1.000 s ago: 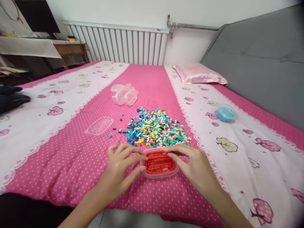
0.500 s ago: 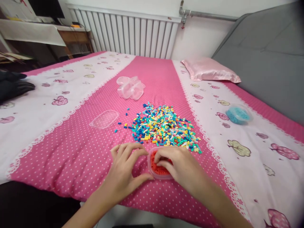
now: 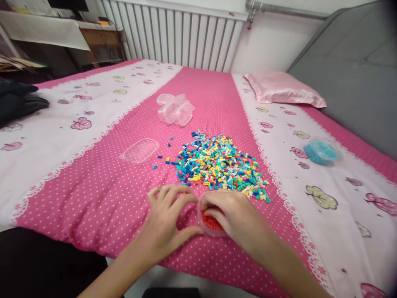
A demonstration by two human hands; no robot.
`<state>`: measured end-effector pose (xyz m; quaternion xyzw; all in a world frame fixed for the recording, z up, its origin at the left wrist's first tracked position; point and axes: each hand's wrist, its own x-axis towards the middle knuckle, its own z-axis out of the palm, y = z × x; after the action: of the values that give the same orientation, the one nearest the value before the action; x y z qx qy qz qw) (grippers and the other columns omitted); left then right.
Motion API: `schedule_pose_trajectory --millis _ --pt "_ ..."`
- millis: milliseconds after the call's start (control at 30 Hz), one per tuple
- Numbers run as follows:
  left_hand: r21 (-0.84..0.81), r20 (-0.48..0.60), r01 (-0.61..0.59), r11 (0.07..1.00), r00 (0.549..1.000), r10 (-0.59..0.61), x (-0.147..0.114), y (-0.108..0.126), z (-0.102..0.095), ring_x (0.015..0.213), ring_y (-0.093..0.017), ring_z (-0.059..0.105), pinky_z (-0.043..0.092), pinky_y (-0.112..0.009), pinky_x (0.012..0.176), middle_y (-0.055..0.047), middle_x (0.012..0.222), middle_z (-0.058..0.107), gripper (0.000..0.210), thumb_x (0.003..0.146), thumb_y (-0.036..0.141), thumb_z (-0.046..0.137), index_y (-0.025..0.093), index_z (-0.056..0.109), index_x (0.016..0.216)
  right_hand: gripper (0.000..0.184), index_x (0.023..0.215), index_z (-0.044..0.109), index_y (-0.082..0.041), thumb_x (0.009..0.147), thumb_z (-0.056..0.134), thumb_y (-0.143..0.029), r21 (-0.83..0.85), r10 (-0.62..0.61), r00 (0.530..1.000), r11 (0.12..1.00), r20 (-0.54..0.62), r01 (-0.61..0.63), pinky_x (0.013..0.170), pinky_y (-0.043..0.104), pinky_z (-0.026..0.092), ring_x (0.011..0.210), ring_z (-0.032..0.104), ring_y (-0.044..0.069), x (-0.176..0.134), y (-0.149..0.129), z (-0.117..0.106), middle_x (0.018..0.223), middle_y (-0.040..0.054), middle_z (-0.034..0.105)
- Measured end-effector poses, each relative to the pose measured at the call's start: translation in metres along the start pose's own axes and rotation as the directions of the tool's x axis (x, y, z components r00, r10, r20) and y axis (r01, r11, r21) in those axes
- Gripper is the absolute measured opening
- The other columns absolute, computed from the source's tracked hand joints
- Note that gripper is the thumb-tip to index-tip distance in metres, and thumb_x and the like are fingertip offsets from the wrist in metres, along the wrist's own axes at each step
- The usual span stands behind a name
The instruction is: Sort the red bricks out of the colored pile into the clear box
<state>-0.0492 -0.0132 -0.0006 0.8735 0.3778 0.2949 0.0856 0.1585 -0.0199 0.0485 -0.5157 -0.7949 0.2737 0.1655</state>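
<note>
A small clear plastic container (image 3: 214, 233) with red toy building bricks (image 3: 211, 222) in it stands near the bed's front edge. My left hand (image 3: 169, 219) curves at its left side, fingers apart, with the index fingertip and thumb tip at the rim. My right hand (image 3: 232, 211) reaches over the container from the right, thumb and fingers drawn together down at the red bricks. Whatever is between those fingertips is hidden. Just beyond both hands spreads a heap of mixed small building bricks (image 3: 220, 161) in blue, yellow, green, white and red.
On the pink dotted bedspread (image 3: 102, 198) lie a clear lid (image 3: 140, 150) and, farther back, several clear empty containers (image 3: 176, 111). To the right is a container of light-blue bricks (image 3: 321, 151). A pink pillow (image 3: 283, 87) lies by the grey headboard (image 3: 347, 66).
The view has shifted slightly, so everything sits a little farther right. My right fingers have moved slightly over the red bricks; my left hand stays by the container's rim.
</note>
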Motion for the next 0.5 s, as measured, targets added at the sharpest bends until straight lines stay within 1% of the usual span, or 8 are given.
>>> schedule_pose_trajectory --millis 67,167,233,300,367,433,500 --pt "0.003 -0.002 -0.001 1.000 1.000 0.001 0.000 0.000 0.000 0.111 -0.028 0.051 0.025 -0.041 0.093 -0.007 0.121 0.060 0.046 0.088 0.057 0.068 0.024 0.053 0.116 0.022 0.080 0.067 -0.020 0.087 0.062 -0.001 0.003 -0.009 1.000 1.000 -0.012 0.009 0.074 0.028 0.045 0.079 0.066 0.016 0.000 0.000 0.000 0.081 -0.0021 0.072" --pt "0.000 -0.009 -0.008 1.000 1.000 0.008 0.000 0.001 -0.001 0.110 -0.027 0.052 0.025 -0.041 0.093 -0.006 0.120 0.060 0.048 0.086 0.058 0.070 0.024 0.053 0.116 0.023 0.082 0.068 -0.021 0.087 0.061 0.001 0.026 -0.054 0.997 0.998 -0.059 0.056 0.077 0.028 0.046 0.084 0.065 0.016 -0.001 0.002 -0.003 0.085 -0.0017 0.072" --pt "-0.015 -0.017 -0.002 1.000 1.000 0.002 0.000 0.002 -0.003 0.110 -0.028 0.053 0.025 -0.041 0.093 -0.006 0.120 0.060 0.053 0.082 0.061 0.072 0.024 0.054 0.115 0.025 0.086 0.070 -0.022 0.088 0.061 0.001 0.056 -0.077 0.992 0.995 -0.102 0.083 0.080 0.028 0.047 0.087 0.065 0.016 -0.003 0.005 -0.006 0.090 -0.0013 0.072" --pt "-0.057 -0.014 0.023 0.998 1.000 -0.024 0.001 0.003 -0.006 0.112 -0.029 0.053 0.026 -0.041 0.094 -0.005 0.121 0.059 0.057 0.079 0.065 0.072 0.025 0.053 0.115 0.028 0.091 0.073 -0.024 0.089 0.060 0.000 0.095 -0.067 0.986 0.992 -0.153 0.082 0.082 0.027 0.048 0.088 0.066 0.015 -0.006 0.007 -0.009 0.094 -0.0007 0.072" --pt "-0.122 0.001 0.057 0.991 0.998 -0.058 0.002 0.004 -0.008 0.114 -0.028 0.052 0.027 -0.042 0.096 -0.005 0.121 0.058 0.052 0.085 0.064 0.067 0.025 0.052 0.116 0.031 0.093 0.075 -0.026 0.090 0.058 0.000 0.139 -0.034 0.979 0.988 -0.202 0.063 0.082 0.026 0.049 0.088 0.067 0.014 -0.009 0.008 -0.010 0.097 -0.0004 0.073" --pt "-0.176 0.018 0.083 0.981 0.997 -0.081 0.003 0.005 -0.010 0.115 -0.027 0.052 0.026 -0.042 0.097 -0.004 0.122 0.058 0.040 0.094 0.058 0.059 0.026 0.051 0.117 0.030 0.091 0.076 -0.027 0.090 0.060 -0.002 0.167 0.008 0.970 0.985 -0.244 0.034 0.081 0.027 0.050 0.087 0.069 0.014 -0.012 0.005 -0.007 0.098 -0.0010 0.074" --pt "-0.198 0.037 0.091 0.976 0.996 -0.085 0.004 0.007 -0.010 0.115 -0.027 0.052 0.026 -0.042 0.097 -0.004 0.121 0.058 0.036 0.096 0.055 0.057 0.026 0.051 0.117 0.025 0.087 0.076 -0.026 0.087 0.064 -0.004 0.166 0.055 0.962 0.986 -0.266 -0.011 0.079 0.029 0.050 0.083 0.069 0.016 -0.014 0.000 -0.002 0.094 -0.0020 0.076"
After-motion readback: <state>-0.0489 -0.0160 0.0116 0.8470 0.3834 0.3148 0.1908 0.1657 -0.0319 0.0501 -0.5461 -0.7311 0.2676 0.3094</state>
